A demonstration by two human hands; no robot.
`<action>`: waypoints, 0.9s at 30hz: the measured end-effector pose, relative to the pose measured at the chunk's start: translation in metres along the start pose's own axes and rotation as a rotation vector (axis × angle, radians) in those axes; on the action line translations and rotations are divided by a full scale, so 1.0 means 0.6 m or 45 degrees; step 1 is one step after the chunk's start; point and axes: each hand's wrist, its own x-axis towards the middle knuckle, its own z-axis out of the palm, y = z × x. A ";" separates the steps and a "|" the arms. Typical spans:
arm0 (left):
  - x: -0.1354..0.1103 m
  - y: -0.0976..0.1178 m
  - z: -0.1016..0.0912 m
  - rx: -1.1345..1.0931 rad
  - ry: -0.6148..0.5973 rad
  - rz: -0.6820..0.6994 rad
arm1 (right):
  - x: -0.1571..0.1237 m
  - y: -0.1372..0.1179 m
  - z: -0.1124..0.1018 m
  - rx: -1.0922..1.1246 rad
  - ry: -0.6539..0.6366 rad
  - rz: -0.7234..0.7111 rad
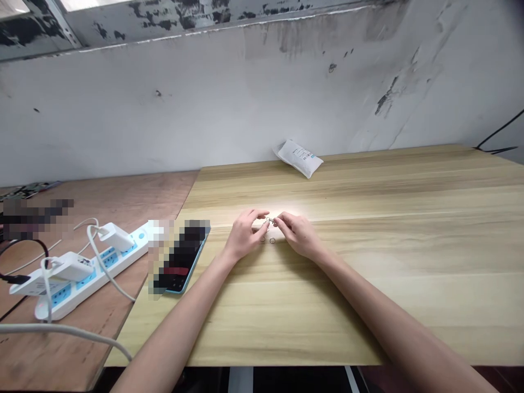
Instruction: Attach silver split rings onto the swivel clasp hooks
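Near the middle of the wooden table, my left hand (pixel 246 233) and my right hand (pixel 298 233) face each other, almost touching. The thumb and index finger of my right hand pinch a small silvery metal piece (pixel 271 221); its exact kind is too small to tell. My left hand's thumb and index finger are apart, close to a thin ring (pixel 268 219) beside that piece. Whether the ring is joined to the metal piece cannot be made out. Below the fingertips, a small metal ring (pixel 272 240) lies flat, and another ring (pixel 262 239) is partly covered by my left hand.
A phone (pixel 186 256) lies left of my left forearm. Further left, a white power strip (pixel 96 273) holds chargers and cables on a browner tabletop (pixel 164 191). A white packet (pixel 301 158) rests at the back against the wall (pixel 229 109).
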 end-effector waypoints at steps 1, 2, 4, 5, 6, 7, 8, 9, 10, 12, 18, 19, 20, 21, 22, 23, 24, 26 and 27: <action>0.000 -0.001 0.001 -0.052 -0.019 -0.027 | 0.000 0.000 -0.001 0.016 0.000 0.000; 0.000 -0.003 0.003 -0.099 -0.039 -0.044 | -0.001 -0.001 -0.002 0.027 0.004 0.001; 0.000 -0.006 0.005 -0.195 -0.063 -0.077 | -0.001 -0.001 -0.003 0.035 0.013 0.007; 0.000 -0.007 0.006 -0.247 -0.066 -0.101 | -0.001 -0.001 -0.004 0.039 0.018 0.006; 0.001 -0.007 0.006 -0.301 -0.064 -0.133 | -0.001 -0.001 -0.004 0.048 0.022 0.005; 0.001 -0.007 0.006 -0.355 -0.061 -0.169 | -0.001 -0.001 -0.005 0.064 0.023 0.005; 0.001 -0.007 0.006 -0.405 -0.057 -0.204 | -0.001 -0.002 -0.005 0.082 0.023 0.008; 0.001 -0.006 0.005 -0.450 -0.053 -0.234 | -0.002 -0.002 -0.005 0.098 0.023 0.012; 0.001 -0.005 0.005 -0.489 -0.050 -0.258 | -0.002 -0.002 -0.005 0.112 0.023 0.017; 0.003 -0.004 0.004 -0.541 -0.040 -0.288 | -0.002 -0.003 -0.006 0.131 0.025 0.026; 0.009 -0.009 -0.003 -0.540 0.118 -0.314 | -0.001 -0.002 -0.009 0.167 0.038 0.043; 0.010 -0.010 -0.004 -0.539 0.145 -0.316 | -0.001 -0.002 -0.010 0.176 0.041 0.047; 0.010 -0.010 -0.005 -0.538 0.161 -0.317 | -0.001 -0.001 -0.010 0.184 0.043 0.053; 0.010 -0.011 -0.005 -0.538 0.165 -0.316 | 0.000 -0.001 -0.010 0.189 0.046 0.058; 0.010 -0.011 -0.005 -0.537 0.163 -0.314 | 0.000 0.000 -0.010 0.191 0.049 0.062; 0.010 -0.011 -0.005 -0.533 0.155 -0.309 | 0.000 0.000 -0.010 0.189 0.050 0.062; 0.009 -0.011 -0.005 -0.526 0.145 -0.302 | 0.000 0.000 -0.009 0.185 0.051 0.058; 0.009 -0.009 -0.003 -0.503 0.126 -0.284 | 0.000 0.000 -0.007 0.175 0.053 0.044; 0.009 -0.008 -0.002 -0.486 0.117 -0.272 | 0.000 0.001 -0.006 0.172 0.056 0.035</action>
